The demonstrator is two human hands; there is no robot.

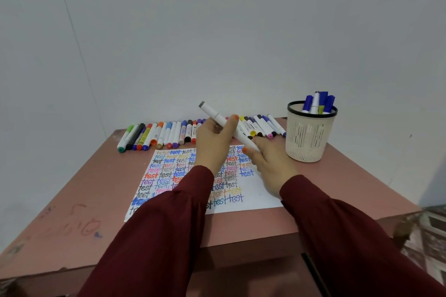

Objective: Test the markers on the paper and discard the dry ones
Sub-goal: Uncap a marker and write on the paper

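While both hands hold one marker above the paper's far edge, the lot reads as follows, left to right.

1. Row of markers (156, 135): capped, many colours, lying side by side just beyond the paper's far left edge.
2. Paper (263, 198): flat on the pink table (337, 176), filled with the word "test" in many inks; a bare strip runs down its right side.
3. Left hand (212, 144): raised over the paper's far half, fingers and thumb curled round the marker's middle.
4. White marker (212, 113): held clear of the paper, touching nothing but the hands. Long axis runs diagonally. The grey-banded end points up and to the left, away from the paper and toward the wall. The other end points down and to the right, toward the paper's far right corner. Whether a cap sits on that lower end is hidden.
5. Right hand (272, 166): over the paper's right side, fingertips pinching the marker's lower end. It is the hand at the end nearer the paper, so uncapping would probably fall to it, pulling along the diagonal while the left steadies the barrel.
6. Further markers (263, 125): capped, fanned out beyond the paper's far right corner.
7. Mesh cup (306, 142): standing right of the paper and well apart from it, with blue-capped markers (323, 101) upright inside.
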